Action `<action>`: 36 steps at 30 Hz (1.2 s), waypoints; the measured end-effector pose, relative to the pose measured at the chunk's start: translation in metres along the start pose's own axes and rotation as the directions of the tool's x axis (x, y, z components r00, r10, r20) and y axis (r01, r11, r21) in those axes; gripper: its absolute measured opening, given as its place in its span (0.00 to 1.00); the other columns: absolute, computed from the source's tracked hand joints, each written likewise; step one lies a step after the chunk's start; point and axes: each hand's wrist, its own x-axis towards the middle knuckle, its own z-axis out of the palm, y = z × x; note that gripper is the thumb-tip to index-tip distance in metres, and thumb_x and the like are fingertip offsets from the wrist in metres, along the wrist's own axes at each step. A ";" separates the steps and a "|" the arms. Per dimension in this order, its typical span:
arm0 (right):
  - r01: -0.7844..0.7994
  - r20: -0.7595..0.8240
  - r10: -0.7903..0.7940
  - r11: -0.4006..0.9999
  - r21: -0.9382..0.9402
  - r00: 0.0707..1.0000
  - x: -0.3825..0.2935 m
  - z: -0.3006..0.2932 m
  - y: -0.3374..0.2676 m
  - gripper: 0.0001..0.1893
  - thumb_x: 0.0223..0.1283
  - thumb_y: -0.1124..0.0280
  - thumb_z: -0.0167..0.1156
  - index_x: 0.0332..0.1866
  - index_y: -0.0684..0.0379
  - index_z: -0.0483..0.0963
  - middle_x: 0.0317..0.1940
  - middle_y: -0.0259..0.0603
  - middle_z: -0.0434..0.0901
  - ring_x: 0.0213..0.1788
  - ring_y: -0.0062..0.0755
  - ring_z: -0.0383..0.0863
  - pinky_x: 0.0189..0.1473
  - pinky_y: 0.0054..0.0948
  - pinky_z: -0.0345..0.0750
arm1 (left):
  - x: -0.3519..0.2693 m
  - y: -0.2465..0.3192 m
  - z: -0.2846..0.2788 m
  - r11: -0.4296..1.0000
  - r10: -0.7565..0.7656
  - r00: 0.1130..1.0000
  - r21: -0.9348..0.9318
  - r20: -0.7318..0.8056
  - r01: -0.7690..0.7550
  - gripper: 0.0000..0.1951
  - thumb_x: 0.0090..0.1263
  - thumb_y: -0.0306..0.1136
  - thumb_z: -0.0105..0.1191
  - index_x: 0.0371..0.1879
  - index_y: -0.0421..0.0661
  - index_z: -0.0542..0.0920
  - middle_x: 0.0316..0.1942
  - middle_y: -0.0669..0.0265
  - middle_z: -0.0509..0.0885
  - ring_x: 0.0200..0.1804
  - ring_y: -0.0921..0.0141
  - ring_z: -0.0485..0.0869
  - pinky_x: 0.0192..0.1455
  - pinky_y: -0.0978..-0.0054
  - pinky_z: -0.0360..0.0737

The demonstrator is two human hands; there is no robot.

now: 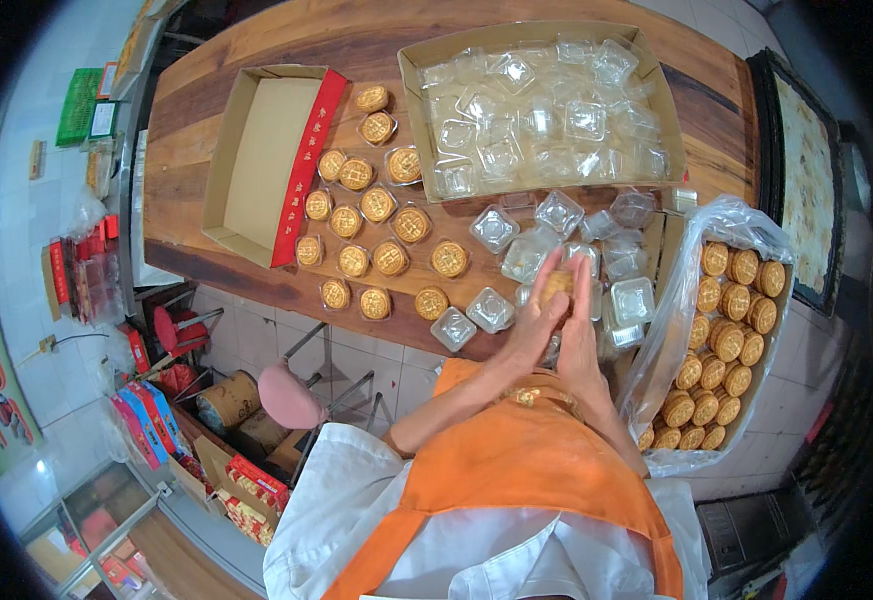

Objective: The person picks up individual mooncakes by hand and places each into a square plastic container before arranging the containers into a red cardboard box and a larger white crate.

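Note:
Between my left hand (535, 324) and my right hand (580, 330) is a golden mooncake (558, 283), partly hidden by my fingers and palms. The hands face each other over the near part of the wooden table. Around them lie clear plastic trays, such as one tray (490, 310) left of my hands and another (632, 301) to the right. Farther left stand several mooncakes in clear trays, one of them a mooncake (450, 259) near my hands. A bare-looking mooncake (432, 303) sits close to the table's front edge.
A cardboard box (543, 193) of clear trays is at the back. An open box (264, 150) with a red side stands left. Right, a plastic-lined box (770, 352) holds rows of mooncakes. A pink stool (291, 396) is below the table (196, 187); a dark-framed tray (804, 172) leans beyond it.

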 end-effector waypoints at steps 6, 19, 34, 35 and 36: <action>-0.186 -0.025 0.188 0.980 0.076 0.982 -0.010 -0.012 0.014 0.26 0.62 0.69 0.47 0.65 0.64 0.55 0.64 0.48 0.59 0.68 0.38 0.55 0.67 0.32 0.52 | 0.027 -0.008 -0.098 0.974 -0.078 0.915 0.166 -0.396 0.155 0.19 0.64 0.27 0.51 0.55 0.43 0.67 0.44 0.63 0.76 0.43 0.73 0.77 0.44 0.74 0.77; -0.318 -0.410 0.068 0.749 -0.581 0.909 -0.038 -0.219 0.116 0.19 0.59 0.71 0.53 0.54 0.66 0.67 0.51 0.52 0.71 0.52 0.47 0.69 0.57 0.38 0.65 | 0.054 -0.018 -0.212 -0.153 0.593 0.798 0.988 0.103 -0.015 0.21 0.53 0.29 0.55 0.47 0.37 0.72 0.48 0.50 0.74 0.53 0.52 0.71 0.57 0.58 0.66; -0.170 -0.294 -0.198 0.479 -0.861 0.935 -0.023 -0.212 0.130 0.22 0.55 0.72 0.54 0.57 0.61 0.63 0.49 0.47 0.71 0.50 0.45 0.69 0.51 0.37 0.66 | 0.115 -0.036 -0.070 0.019 0.428 0.887 0.979 0.174 -0.201 0.22 0.55 0.27 0.56 0.51 0.41 0.70 0.56 0.55 0.68 0.60 0.57 0.64 0.61 0.59 0.60; -0.257 -0.434 -0.058 0.734 -0.629 0.899 -0.032 -0.215 0.119 0.23 0.57 0.70 0.54 0.58 0.61 0.63 0.50 0.46 0.70 0.51 0.43 0.69 0.52 0.37 0.67 | 0.121 -0.033 -0.071 0.008 0.443 0.878 0.979 0.180 -0.204 0.22 0.55 0.27 0.55 0.51 0.41 0.70 0.56 0.55 0.68 0.60 0.57 0.64 0.61 0.59 0.60; -0.315 -0.513 0.116 0.894 -0.320 0.851 -0.036 -0.218 0.112 0.23 0.58 0.68 0.54 0.59 0.60 0.62 0.51 0.45 0.70 0.52 0.41 0.69 0.52 0.36 0.67 | 0.128 -0.030 -0.072 -0.001 0.461 0.868 0.978 0.184 -0.206 0.22 0.55 0.27 0.55 0.51 0.41 0.70 0.56 0.55 0.68 0.60 0.56 0.64 0.60 0.59 0.61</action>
